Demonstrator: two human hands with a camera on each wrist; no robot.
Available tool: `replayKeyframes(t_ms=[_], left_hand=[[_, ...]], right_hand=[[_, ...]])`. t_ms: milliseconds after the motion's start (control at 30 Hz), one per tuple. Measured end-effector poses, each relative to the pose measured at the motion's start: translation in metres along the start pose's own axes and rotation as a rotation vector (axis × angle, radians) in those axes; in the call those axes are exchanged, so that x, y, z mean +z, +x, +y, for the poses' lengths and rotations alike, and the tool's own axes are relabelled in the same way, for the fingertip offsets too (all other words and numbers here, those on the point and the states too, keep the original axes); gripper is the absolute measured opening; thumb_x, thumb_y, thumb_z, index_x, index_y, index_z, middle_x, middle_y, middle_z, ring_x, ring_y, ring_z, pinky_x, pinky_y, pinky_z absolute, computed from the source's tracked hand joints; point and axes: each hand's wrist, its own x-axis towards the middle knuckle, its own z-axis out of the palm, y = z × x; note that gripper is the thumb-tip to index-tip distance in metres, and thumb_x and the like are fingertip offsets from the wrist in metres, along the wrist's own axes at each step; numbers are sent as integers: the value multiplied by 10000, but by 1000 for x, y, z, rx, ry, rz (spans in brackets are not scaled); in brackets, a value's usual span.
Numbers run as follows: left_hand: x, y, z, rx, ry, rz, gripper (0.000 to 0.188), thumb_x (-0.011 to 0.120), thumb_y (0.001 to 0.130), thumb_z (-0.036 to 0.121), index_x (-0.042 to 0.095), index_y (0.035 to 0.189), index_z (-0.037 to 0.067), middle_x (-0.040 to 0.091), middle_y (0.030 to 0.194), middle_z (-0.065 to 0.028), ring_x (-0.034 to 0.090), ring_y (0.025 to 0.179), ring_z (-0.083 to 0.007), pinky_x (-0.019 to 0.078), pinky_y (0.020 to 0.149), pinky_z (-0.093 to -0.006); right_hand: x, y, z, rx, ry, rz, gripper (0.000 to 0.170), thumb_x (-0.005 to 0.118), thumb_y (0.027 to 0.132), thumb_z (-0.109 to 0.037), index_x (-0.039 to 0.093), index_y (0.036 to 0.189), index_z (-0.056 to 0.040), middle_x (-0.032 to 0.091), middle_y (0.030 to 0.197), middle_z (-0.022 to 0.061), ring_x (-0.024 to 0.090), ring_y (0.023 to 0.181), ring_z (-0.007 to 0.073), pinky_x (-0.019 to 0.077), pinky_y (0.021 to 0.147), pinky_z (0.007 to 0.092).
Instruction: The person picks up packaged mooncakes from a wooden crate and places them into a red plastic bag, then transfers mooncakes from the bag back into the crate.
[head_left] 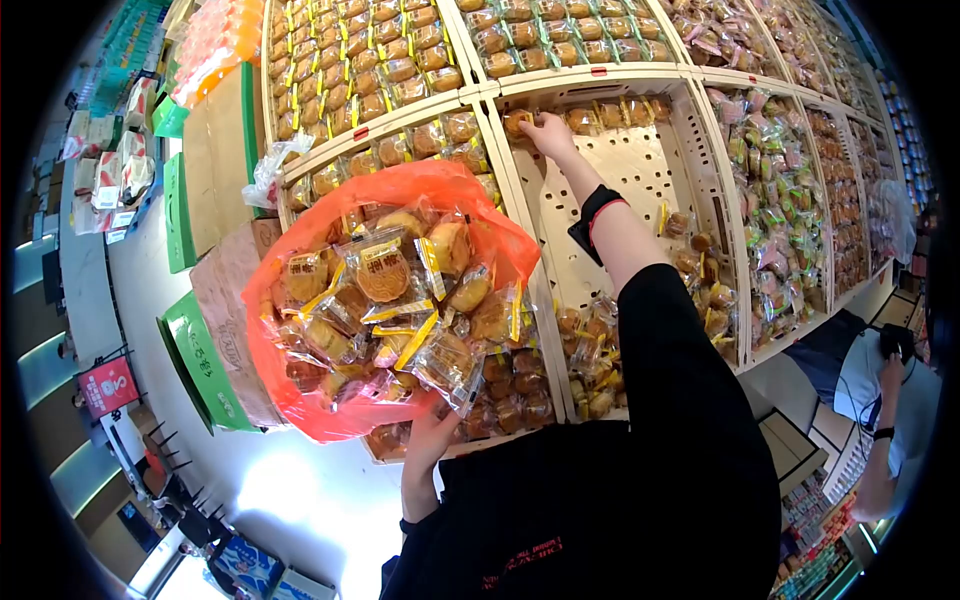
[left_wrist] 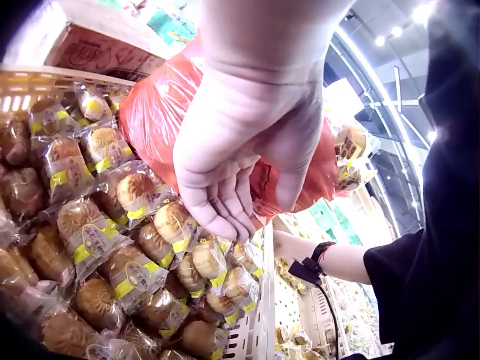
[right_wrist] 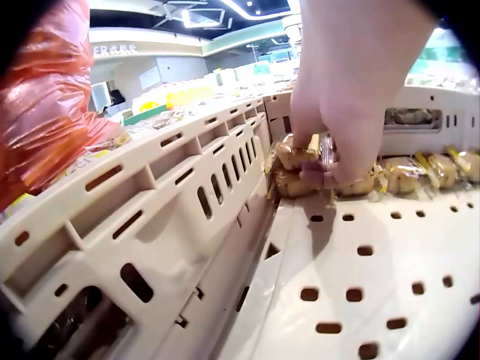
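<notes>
My left hand [head_left: 430, 440] grips the near edge of a red plastic bag [head_left: 515, 240], its fingers curled in the left wrist view. The bag is heaped with wrapped mooncakes [head_left: 383, 272] in clear packets with yellow strips. My right hand [head_left: 550, 136] reaches into the far left corner of a cream plastic crate [head_left: 590, 200]. Thumb and fingers pinch a wrapped mooncake [right_wrist: 292, 161] there, partly hidden by the hand in the right wrist view. Beside it a row of wrapped mooncakes [head_left: 615, 115] lines the crate's far wall.
More wrapped mooncakes [head_left: 600, 345] lie loose at the crate's near end. Neighbouring crates hold packed mooncakes [head_left: 360, 60] and small wrapped sweets [head_left: 775, 200]. Cardboard boxes [head_left: 225, 320] stand left of the bag. Another person [head_left: 890, 400] is at the right edge.
</notes>
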Motion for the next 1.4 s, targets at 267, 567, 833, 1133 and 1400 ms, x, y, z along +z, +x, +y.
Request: replayKeyframes(t_ms=[267,567,833,1133,1400], left_hand=[[4,0,15,83,154,64,360,583,841,162,511,1154,-1,581,1028,-75,528,923,-127,435,779,-265],[0,-6,7,60,-95,-55,408,592,840,146,450,1191,-6,579,1028,-68,533,903,-128,448,742,-244],[4,-31,16,184,-139,-124,359,548,861,86,439,1193,3,564,1075,-92,535,988,-151,425,858,-275],[-17,-61,24,285,-113,5,354,538,864,87,441,1191,-8,570,1064,-102,561,930,-150,460,821,-272],[-23,-64,9,405,-76,41,371,565,862,123,460,1197,3,585,1056,-98,558,965,-148,447,837,-272]], right_hand=[[-24,-16,-16,246,-290,-30,766,563,718,-656,470,1019,43,617,898,217,608,869,334,484,738,398],[-67,-145,4,158,87,-400,343,633,776,-345,565,899,-32,617,696,121,609,644,195,485,609,321],[-105,-321,6,-191,-255,-778,326,644,706,-228,586,961,-33,610,839,154,593,811,297,477,733,357],[-90,-359,22,-332,-467,-516,395,615,687,-87,559,1078,-89,577,1040,127,553,937,327,451,813,395],[-122,-370,-52,63,722,-329,187,492,903,-101,549,1030,24,598,837,29,551,721,65,511,596,237]])
